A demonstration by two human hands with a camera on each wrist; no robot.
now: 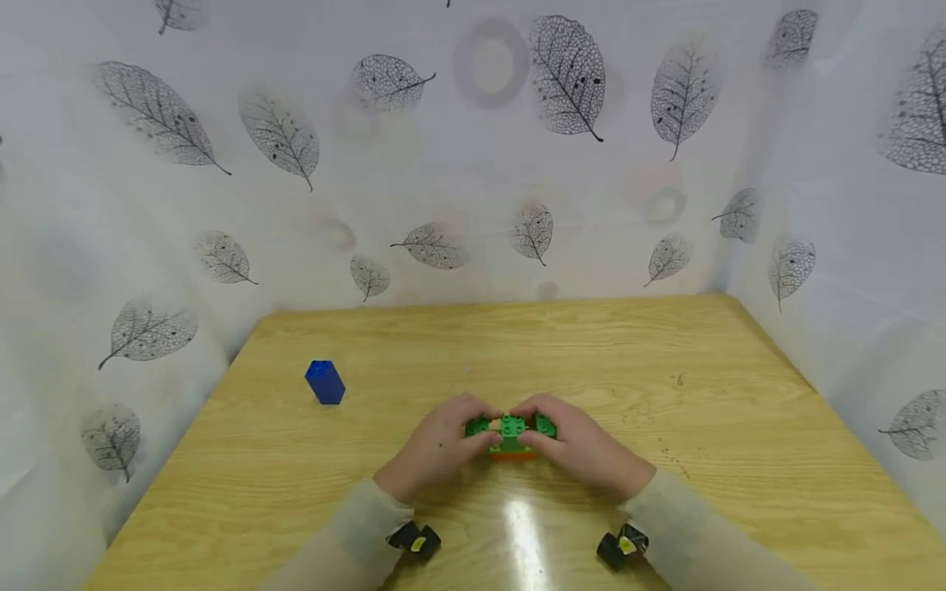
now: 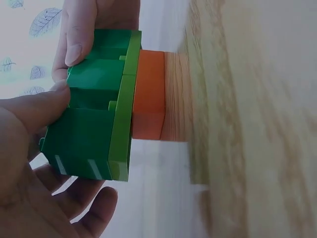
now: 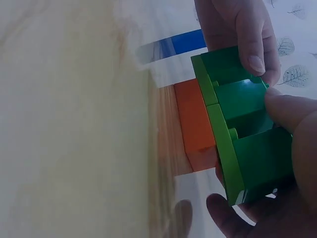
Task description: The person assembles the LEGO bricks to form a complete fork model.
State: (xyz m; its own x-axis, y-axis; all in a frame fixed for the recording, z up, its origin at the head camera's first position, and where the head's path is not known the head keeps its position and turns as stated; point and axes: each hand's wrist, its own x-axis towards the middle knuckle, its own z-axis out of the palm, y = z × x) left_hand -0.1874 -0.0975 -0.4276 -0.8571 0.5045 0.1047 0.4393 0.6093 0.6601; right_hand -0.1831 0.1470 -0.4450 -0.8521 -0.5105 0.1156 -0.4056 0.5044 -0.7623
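Between the two hands stands a toy-brick build. Its base is an orange brick [image 2: 149, 94] standing on the table, with light green flat bricks [image 3: 226, 153] across it. Several dark green bricks [image 1: 512, 430] sit in a row on top, with gaps between them. My left hand [image 1: 446, 443] grips the left end, its thumb at the front by the middle brick and its fingers behind. From the other side my right hand [image 1: 587, 447] grips the right end the same way. The wrist views show both thumbtips close together at the middle dark green brick.
A tall blue brick [image 1: 325, 382] with studs on top stands on the wooden table [image 1: 591, 345], to the left and farther back. White cloth [image 1: 473, 164] printed with leaves hangs behind the table and along both sides.
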